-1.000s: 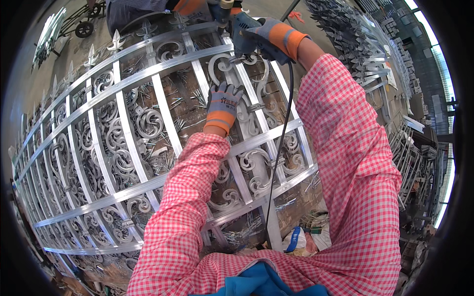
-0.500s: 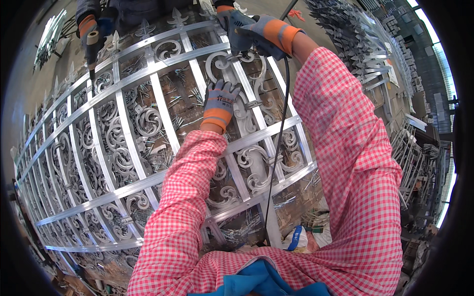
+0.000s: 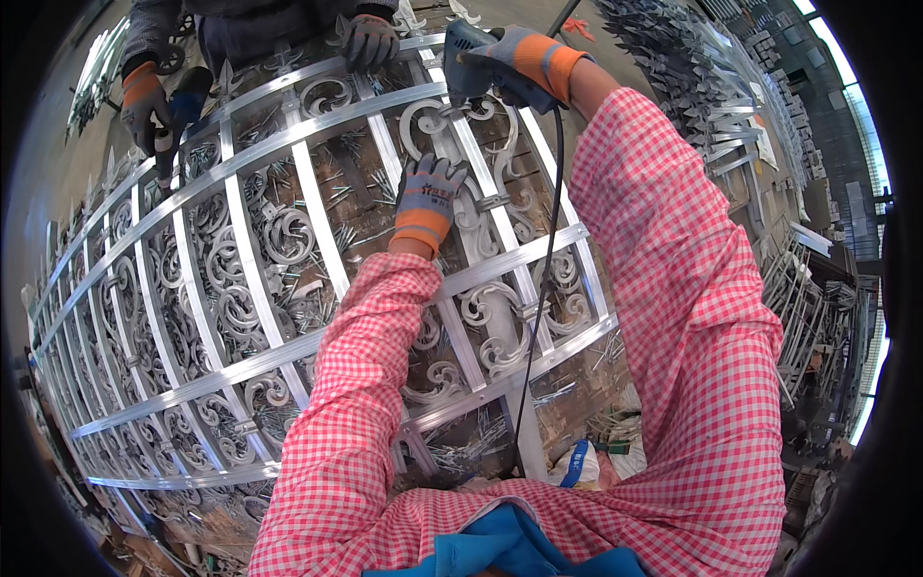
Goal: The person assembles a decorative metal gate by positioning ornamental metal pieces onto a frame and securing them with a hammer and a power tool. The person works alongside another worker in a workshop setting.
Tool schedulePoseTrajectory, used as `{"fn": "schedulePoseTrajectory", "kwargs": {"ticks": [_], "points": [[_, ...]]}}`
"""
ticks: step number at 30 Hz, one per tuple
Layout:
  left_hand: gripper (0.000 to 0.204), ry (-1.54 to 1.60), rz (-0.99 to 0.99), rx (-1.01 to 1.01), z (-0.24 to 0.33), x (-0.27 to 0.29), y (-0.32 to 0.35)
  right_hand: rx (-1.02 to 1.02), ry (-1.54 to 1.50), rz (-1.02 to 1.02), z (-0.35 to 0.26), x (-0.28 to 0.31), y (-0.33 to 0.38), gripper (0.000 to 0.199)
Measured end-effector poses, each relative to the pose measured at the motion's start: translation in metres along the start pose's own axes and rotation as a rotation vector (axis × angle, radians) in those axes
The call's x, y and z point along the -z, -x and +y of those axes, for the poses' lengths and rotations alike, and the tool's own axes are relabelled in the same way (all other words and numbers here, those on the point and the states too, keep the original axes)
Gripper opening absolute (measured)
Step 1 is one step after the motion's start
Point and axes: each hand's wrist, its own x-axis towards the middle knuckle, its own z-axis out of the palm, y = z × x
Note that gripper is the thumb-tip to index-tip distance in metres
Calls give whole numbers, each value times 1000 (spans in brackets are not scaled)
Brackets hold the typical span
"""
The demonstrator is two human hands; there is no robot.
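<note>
My right hand, in a grey and orange glove, is closed around a dark teal corded power drill. The drill points down at the upper rail of a silver metal fence panel; its tip is hidden. My left hand, gloved alike, lies with fingers spread on a grey cast scroll ornament between two upright bars. From the drill a black cord runs down across the panel toward me.
Opposite, a co-worker's gloved hand rests at the top rail, and another is at a dark power tool. Loose rivets litter the board under the panel. Spear-tipped metal parts are piled at the right.
The co-worker's hand that was beside my drill has moved left to the top rail. Their power tool has shifted down and left. My hands have hardly moved.
</note>
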Motion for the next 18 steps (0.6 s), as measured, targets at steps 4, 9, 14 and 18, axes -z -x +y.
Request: {"fn": "schedulePoseTrajectory", "kwargs": {"ticks": [4, 9, 14, 18], "points": [[38, -6, -1, -6, 0, 2, -1, 93, 121, 92, 13, -13, -11, 59], [38, 8, -40, 16, 1, 8, -2, 110, 49, 73, 27, -14, -19, 62], [33, 2, -35, 30, -3, 6, 0, 106, 62, 30, 3, -1, -2, 61], [35, -42, -44, 10, 0, 4, 0, 120, 122, 42, 0, -4, -3, 60]]}}
